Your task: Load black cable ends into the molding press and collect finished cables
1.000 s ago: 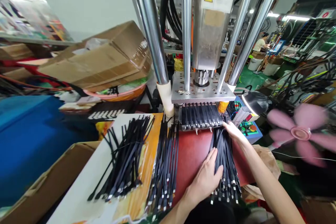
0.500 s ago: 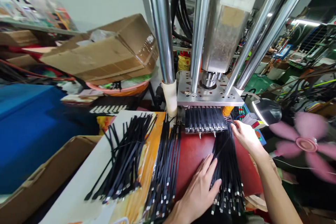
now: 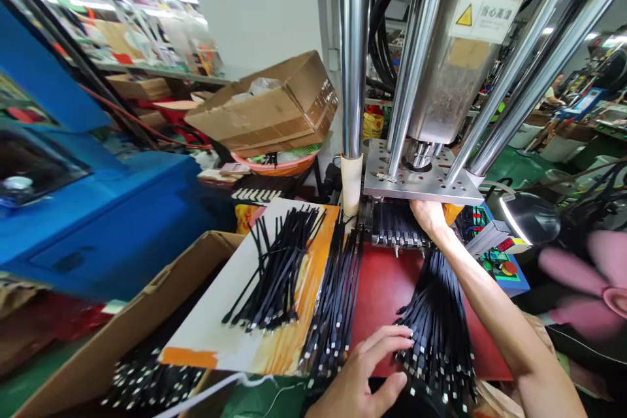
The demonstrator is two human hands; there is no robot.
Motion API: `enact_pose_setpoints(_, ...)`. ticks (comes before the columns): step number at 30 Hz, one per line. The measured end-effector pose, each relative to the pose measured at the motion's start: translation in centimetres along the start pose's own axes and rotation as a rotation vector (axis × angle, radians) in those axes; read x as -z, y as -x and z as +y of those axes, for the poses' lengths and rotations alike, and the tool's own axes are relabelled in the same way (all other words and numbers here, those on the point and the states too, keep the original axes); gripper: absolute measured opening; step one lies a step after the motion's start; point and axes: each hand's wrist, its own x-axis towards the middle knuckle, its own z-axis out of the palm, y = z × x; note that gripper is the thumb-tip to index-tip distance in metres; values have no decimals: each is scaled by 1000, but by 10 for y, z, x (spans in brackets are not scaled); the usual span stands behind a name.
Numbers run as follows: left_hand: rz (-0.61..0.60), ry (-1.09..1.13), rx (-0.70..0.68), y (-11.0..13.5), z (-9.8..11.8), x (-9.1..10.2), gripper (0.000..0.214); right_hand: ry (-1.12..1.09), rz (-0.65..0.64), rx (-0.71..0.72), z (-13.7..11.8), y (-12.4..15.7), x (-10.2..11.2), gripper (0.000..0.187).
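Observation:
My right hand (image 3: 428, 214) reaches in under the press's metal plate (image 3: 421, 191), above the right end of a fixture (image 3: 399, 240) where black flat cables lie side by side. The plate hides its fingertips, so what they touch does not show. My left hand (image 3: 369, 366) has its fingers stretched and the thumb apart. Its fingertips are at the left edge of a fanned bundle of black cables (image 3: 435, 313) with metal plug ends, on a red mat (image 3: 385, 281). More black cables (image 3: 337, 300) lie left of the mat.
Another cable pile (image 3: 279, 274) lies on a white board (image 3: 208, 333) at left. Below it stands a carton (image 3: 161, 281) with cables inside. Steel columns (image 3: 353, 52) rise from the press. To the right are a lamp (image 3: 531, 219), a control box (image 3: 504, 268) and a pink fan (image 3: 600, 287).
The view has swung left. My right hand has gone from beside the fixture's right end to under the plate. My left hand has slid down the bundle toward the plug ends.

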Motion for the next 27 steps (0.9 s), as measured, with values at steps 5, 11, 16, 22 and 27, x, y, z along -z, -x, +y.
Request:
enact_pose_setpoints(5, 252, 26, -100, -13, 9, 38, 39, 75, 127, 18, -26, 94, 65, 32)
enact_pose_setpoints(11, 423, 118, -202, -79, 11, 79, 63, -89, 170, 80, -77, 149, 153, 24)
enact_pose_setpoints(16, -354, 622, -143, -81, 6, 24, 76, -162, -91, 59, -95, 177, 152, 26)
enact_pose_setpoints(22, -546, 1218, 162, -41, 0, -66, 80, -181, -185, 0, -96, 199, 131, 20)
enact_pose_setpoints(27, -433, 946, 296, -32, 7, -71, 60, 9, 463, -267, -23, 217, 142, 31)
